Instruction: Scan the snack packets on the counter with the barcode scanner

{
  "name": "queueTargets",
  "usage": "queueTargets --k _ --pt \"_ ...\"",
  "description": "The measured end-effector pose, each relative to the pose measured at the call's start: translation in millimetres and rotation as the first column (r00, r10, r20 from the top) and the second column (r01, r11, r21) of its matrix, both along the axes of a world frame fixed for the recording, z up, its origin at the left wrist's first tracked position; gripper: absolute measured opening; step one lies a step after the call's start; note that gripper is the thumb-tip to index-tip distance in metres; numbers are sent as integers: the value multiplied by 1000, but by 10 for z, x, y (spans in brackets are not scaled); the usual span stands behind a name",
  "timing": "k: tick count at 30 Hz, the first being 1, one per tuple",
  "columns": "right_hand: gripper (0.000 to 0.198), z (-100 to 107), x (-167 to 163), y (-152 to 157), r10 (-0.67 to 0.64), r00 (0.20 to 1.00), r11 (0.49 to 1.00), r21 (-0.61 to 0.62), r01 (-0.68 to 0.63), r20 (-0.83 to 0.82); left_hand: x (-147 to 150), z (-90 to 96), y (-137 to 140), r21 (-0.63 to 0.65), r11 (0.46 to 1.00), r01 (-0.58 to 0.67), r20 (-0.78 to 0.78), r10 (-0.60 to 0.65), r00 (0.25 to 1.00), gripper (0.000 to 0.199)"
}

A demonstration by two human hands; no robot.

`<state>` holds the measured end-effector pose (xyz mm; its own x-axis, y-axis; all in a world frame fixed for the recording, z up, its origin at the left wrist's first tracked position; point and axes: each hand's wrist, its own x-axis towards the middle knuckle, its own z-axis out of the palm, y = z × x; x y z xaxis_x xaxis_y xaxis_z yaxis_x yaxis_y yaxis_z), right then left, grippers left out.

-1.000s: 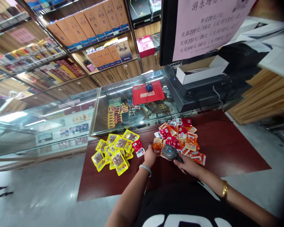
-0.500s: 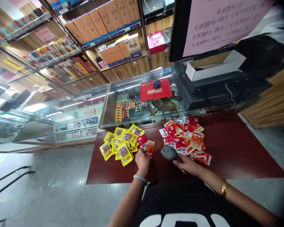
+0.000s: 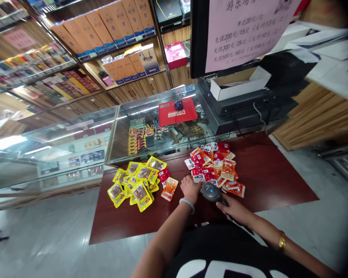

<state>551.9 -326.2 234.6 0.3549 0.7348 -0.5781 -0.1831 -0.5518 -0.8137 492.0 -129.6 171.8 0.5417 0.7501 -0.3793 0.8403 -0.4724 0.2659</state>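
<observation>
My right hand (image 3: 234,210) is wrapped around the handle of a dark barcode scanner (image 3: 211,192), which shows a small blue light on top. At the left edge of a pile of red and orange snack packets (image 3: 211,174) is my left hand (image 3: 190,189). Its fingers are loosely bent and apart, with the fingertips close to the pile; I cannot tell whether they touch a packet. An orange snack packet (image 3: 170,189) lies left of this hand, overlapping a red packet (image 3: 163,175). Beyond these two is a heap of yellow snack packets (image 3: 140,175).
The packets lie on a dark red-brown tabletop (image 3: 263,173). Behind it stands a glass display case (image 3: 116,131) with a red mouse pad (image 3: 165,114) and a mouse (image 3: 178,104). A monitor (image 3: 197,38) bearing a pink price sheet and a white open box (image 3: 226,92) stand at the right.
My left hand has let go of the orange packet beside the yellow heap and moved right to the red and orange pile. The scanner stays in my right hand, and the view has shifted.
</observation>
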Motion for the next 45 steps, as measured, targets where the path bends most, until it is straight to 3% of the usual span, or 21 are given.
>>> queueTargets --k 4,7,12,20,27,28,30,32,33,35,37,41,43,45 --pt "63 22 48 -43 -54 992 996 77 45 118 118 -29 88 15 1000 27 -21 -27 999 63" --pt "62 60 70 -12 -69 989 993 100 56 134 34 -69 218 -111 992 67 -26 -70 997 46" --pt "58 106 64 112 -71 991 992 116 58 113 -420 -136 330 -356 934 18 159 41 986 14" --pt "54 109 7 447 -13 995 989 147 -2 101 -1077 -144 293 -457 889 -6 333 178 926 12" --pt "64 143 -118 585 53 996 988 140 -62 67 -1389 -60 459 -452 882 -134 316 298 900 13" --pt "65 154 -121 585 41 996 986 158 -54 82 -1453 -9 494 -408 896 -175 303 313 900 14" --pt "65 167 -120 567 23 994 982 184 -42 105 -1560 107 537 -193 937 -290 273 335 902 22" --pt "63 157 -114 517 8 993 982 187 -31 120 -1584 203 516 70 950 -305 231 282 931 34" --pt "63 142 -112 479 3 992 983 183 -27 127 -1551 231 473 141 961 -238 197 209 958 37" --pt "65 96 -110 381 2 993 988 150 -21 122 -1393 235 332 107 994 -12 133 -3 991 39" --pt "67 43 -109 267 25 997 997 75 -30 70 -1154 182 147 17 987 161 99 -162 982 48" --pt "65 -15 -100 80 20 1000 1000 -2 -20 4 -723 33 -140 35 980 195 34 -196 980 82" --pt "62 -13 -93 36 -4 1000 1000 -2 4 15 -623 -3 -183 51 972 228 20 -229 973 81" --pt "62 -1 -90 27 -20 1000 1000 -6 20 22 -601 -3 -161 43 968 246 -6 -246 969 67"
